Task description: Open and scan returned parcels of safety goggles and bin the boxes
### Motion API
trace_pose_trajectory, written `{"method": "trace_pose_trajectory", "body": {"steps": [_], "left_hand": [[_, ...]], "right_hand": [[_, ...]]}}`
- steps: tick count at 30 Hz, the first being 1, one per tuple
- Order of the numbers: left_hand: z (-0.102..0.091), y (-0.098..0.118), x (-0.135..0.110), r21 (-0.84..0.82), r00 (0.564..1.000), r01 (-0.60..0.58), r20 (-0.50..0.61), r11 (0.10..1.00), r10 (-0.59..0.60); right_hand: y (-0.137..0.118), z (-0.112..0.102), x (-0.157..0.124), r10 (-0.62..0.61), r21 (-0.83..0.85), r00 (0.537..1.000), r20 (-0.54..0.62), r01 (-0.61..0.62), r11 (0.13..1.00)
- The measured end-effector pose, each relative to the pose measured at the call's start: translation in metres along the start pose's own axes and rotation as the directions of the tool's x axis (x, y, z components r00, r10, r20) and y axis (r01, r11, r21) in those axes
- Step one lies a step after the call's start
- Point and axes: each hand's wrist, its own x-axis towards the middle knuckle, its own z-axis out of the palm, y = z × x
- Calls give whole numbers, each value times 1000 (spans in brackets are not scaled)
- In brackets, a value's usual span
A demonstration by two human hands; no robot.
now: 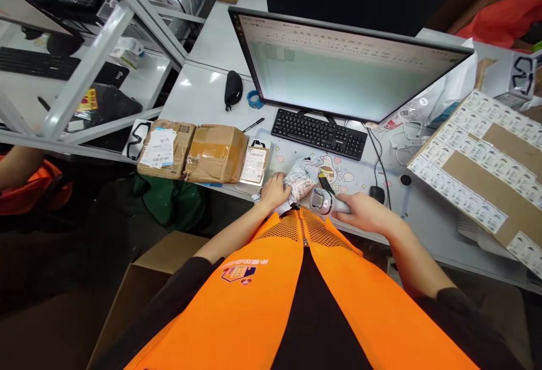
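My left hand (pixel 274 191) is closed on a crumpled plastic parcel bag (pixel 301 179) with printed labels, at the front edge of the desk. In my right hand (pixel 359 210) is a grey-white handheld barcode scanner (pixel 325 201), gripped by its handle. The scanner's head sits just right of the bag. Behind the scanner a small dark object (pixel 326 182) lies on the printed desk mat (pixel 345 173). To the left of my left hand stands a white labelled box (pixel 254 165).
Two brown cardboard boxes (pixel 217 152) sit along the left desk edge. A keyboard (pixel 319 134) lies below the monitor (pixel 351 70), with a mouse (pixel 376 194) to its right. A label-covered cardboard sheet (pixel 478 181) lies at right. An open carton (pixel 169 251) stands below left.
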Motion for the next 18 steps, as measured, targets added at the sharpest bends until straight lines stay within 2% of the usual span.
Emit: {"method": "trace_pose_trajectory", "body": {"steps": [5,9,13,18], "left_hand": [[5,12,10,-18,1000,23,-12,1000,-24],[8,7,22,-65,1000,-3,-22,998,1],[10,0,24,-82,999,-11,-44,997,7],[14,-2,24,-95,998,-15,-60,995,9]], "right_hand": [[0,-1,3,-7,-64,1000,30,9,998],[-4,-7,1,-12,-101,999,31,15,995],[-11,-21,2,-14,-144,999,37,19,989],[-21,-35,22,-26,-217,999,47,35,976]]}}
